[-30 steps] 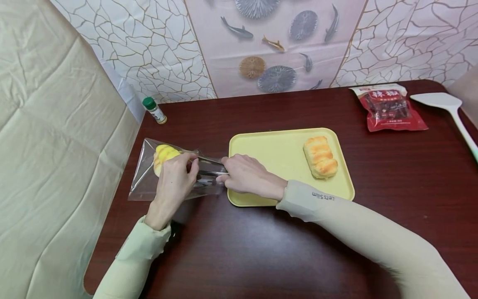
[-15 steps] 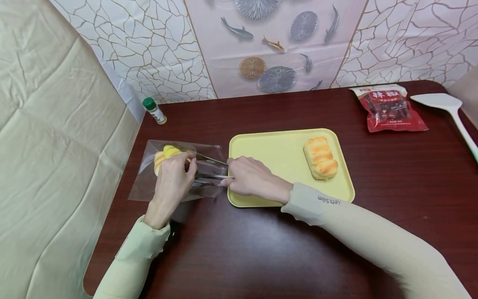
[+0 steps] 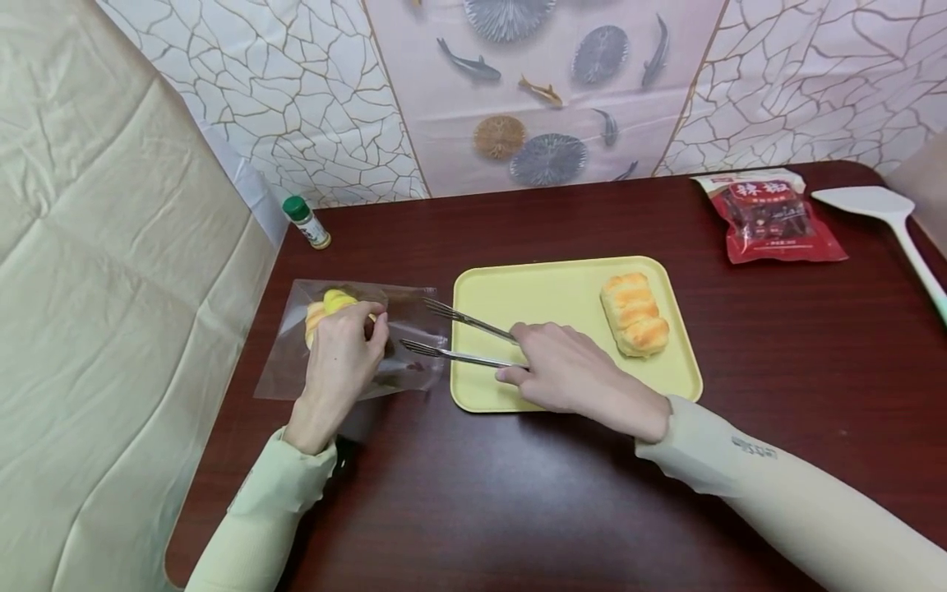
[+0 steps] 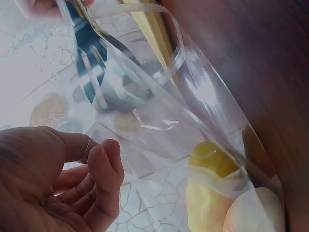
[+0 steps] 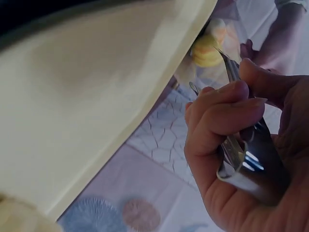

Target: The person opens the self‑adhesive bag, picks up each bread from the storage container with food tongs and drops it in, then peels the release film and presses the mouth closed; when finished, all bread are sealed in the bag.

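Observation:
My left hand [image 3: 340, 358] pinches the upper layer of a clear plastic bag [image 3: 284, 374] on the left of the table. Inside the bag lie a yellow bread [image 4: 208, 166] and a paler bread [image 4: 256, 215], partly behind that hand in the head view. My right hand [image 3: 580, 374] grips metal tongs [image 3: 473, 358] over the yellow tray [image 3: 533, 304]. The tongs' arms are spread with nothing between them, and their tips point left over the bag's mouth. A golden-topped bread roll [image 3: 636, 316] sits at the tray's right end.
A small green-capped seasoning bottle [image 3: 307, 222] stands at the back left of the table. At the back right are a red food packet [image 3: 773, 218] and a white spatula [image 3: 873, 201]. A beige cloth [image 3: 89, 329] hangs along the left side.
My right hand has drawn the tongs rightward out of the bag, and their arms show spread. The yellow bread has shifted slightly right within the bag. My left hand has stayed almost still.

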The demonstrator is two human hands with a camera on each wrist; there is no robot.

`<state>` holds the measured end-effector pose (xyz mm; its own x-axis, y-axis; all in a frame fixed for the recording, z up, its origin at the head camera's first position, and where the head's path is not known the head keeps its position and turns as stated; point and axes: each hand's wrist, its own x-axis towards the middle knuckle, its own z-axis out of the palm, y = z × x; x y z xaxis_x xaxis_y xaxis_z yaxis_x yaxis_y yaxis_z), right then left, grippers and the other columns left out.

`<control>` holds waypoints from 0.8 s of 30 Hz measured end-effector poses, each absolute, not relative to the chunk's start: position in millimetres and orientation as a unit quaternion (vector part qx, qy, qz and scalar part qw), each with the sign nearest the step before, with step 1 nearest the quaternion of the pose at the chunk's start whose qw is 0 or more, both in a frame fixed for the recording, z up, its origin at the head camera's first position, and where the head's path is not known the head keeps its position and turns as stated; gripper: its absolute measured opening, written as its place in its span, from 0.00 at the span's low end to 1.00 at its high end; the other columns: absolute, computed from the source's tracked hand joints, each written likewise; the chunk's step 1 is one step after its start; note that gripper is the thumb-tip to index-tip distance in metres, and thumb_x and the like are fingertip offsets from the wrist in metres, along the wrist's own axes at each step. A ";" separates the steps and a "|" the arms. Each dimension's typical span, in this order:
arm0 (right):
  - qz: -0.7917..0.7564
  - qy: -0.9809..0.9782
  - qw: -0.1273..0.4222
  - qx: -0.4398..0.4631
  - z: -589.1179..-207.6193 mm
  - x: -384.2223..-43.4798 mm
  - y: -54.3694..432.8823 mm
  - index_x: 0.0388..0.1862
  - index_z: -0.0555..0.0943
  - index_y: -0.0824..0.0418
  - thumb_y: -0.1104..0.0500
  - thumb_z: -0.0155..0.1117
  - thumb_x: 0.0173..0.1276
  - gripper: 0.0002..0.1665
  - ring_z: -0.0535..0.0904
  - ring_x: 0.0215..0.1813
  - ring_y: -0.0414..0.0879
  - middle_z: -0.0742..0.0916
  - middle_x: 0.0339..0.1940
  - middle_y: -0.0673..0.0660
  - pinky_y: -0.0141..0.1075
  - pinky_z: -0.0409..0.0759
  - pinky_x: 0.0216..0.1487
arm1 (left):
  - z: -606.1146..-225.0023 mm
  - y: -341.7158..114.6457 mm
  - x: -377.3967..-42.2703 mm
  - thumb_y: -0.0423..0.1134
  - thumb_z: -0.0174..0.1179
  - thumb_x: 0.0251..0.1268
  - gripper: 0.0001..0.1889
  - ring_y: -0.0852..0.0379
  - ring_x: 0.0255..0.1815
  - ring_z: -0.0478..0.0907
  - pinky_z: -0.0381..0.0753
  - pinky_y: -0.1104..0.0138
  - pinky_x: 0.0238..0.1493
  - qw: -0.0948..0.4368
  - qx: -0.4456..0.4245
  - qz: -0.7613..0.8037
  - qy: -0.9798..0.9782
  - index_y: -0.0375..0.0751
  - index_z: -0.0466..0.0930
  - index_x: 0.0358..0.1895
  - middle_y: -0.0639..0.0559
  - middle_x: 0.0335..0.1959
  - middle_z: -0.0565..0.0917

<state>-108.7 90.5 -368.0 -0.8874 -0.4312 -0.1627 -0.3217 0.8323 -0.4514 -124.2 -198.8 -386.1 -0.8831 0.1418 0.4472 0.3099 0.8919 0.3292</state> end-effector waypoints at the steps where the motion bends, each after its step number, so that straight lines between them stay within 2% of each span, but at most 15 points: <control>1: -0.213 0.949 0.126 -0.196 -366.5 -105.4 95.6 0.43 0.80 0.58 0.45 0.72 0.75 0.19 0.77 0.30 0.48 0.80 0.27 0.51 0.40 0.72 0.31 | -386.1 -199.0 -124.3 0.29 0.65 0.72 0.08 0.44 0.26 0.84 0.81 0.55 0.28 0.209 -0.118 -0.200 -0.950 0.27 0.90 0.45 0.37 0.29 0.89; 12: -0.239 0.957 0.070 -0.147 -352.2 -67.7 150.3 0.38 0.77 0.53 0.44 0.75 0.72 0.18 0.71 0.25 0.43 0.77 0.21 0.48 0.39 0.67 0.27 | -387.1 -200.5 -125.8 0.29 0.65 0.72 0.08 0.44 0.26 0.84 0.82 0.55 0.28 0.208 -0.112 -0.202 -0.951 0.28 0.90 0.45 0.38 0.28 0.89; 16: -0.234 0.963 0.062 -0.115 -352.1 -54.5 171.8 0.40 0.77 0.53 0.42 0.76 0.72 0.20 0.71 0.25 0.43 0.78 0.23 0.47 0.39 0.66 0.28 | -386.9 -200.5 -125.7 0.29 0.65 0.72 0.07 0.44 0.26 0.84 0.82 0.53 0.29 0.208 -0.111 -0.203 -0.950 0.28 0.90 0.45 0.38 0.28 0.89; 20: -0.227 0.969 0.047 -0.090 -355.8 -40.1 195.3 0.49 0.81 0.53 0.43 0.76 0.71 0.20 0.72 0.27 0.42 0.78 0.25 0.46 0.38 0.66 0.30 | -386.8 -200.3 -126.1 0.29 0.65 0.72 0.08 0.43 0.26 0.84 0.82 0.53 0.29 0.207 -0.112 -0.202 -0.951 0.28 0.90 0.45 0.38 0.29 0.90; 24: -0.225 0.972 0.042 -0.060 -361.6 -26.6 217.5 0.49 0.81 0.53 0.42 0.77 0.71 0.20 0.71 0.28 0.42 0.77 0.24 0.46 0.36 0.64 0.31 | -386.7 -200.2 -126.4 0.29 0.65 0.72 0.08 0.43 0.26 0.84 0.82 0.53 0.29 0.204 -0.109 -0.202 -0.952 0.28 0.90 0.45 0.37 0.29 0.90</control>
